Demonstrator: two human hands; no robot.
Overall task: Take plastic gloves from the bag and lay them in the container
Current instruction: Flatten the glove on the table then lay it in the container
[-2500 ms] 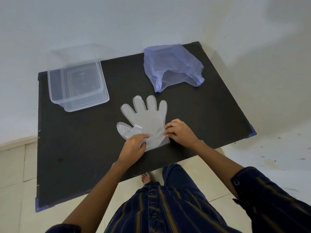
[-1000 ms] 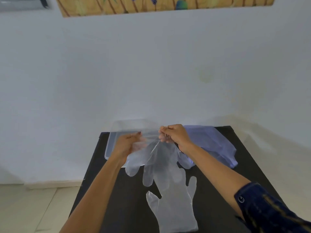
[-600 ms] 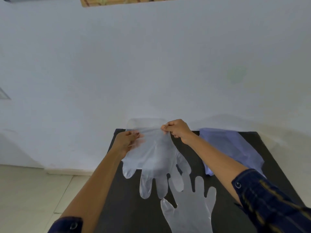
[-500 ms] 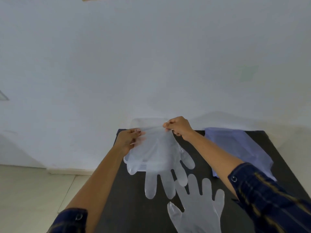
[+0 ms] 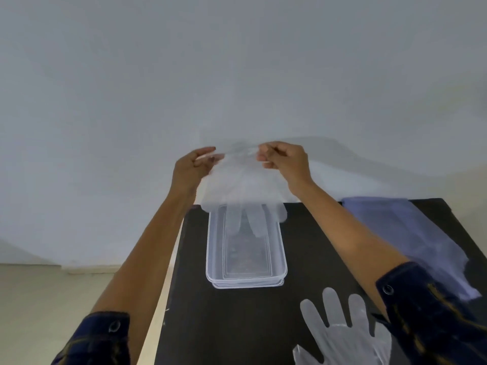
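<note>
A clear plastic glove [image 5: 243, 191] hangs fingers-down in the air, stretched by its cuff between both hands. My left hand [image 5: 191, 169] pinches the cuff's left corner and my right hand [image 5: 284, 164] pinches the right corner. Its fingertips dangle just over the far end of the clear rectangular container [image 5: 210, 259], which stands on the black table [image 5: 237, 325]. A second clear glove [image 5: 342, 335] lies flat on the table at the near right. The pale purple bag [image 5: 411, 233] lies at the far right of the table.
A white wall rises directly behind the table's far edge. Pale tiled floor shows to the left of the table. My dark striped sleeves frame the bottom corners of the view.
Both hands have lifted one glove off the table and carried it up and back over the container. The other glove stays flat on the table. The camera has tilted.
</note>
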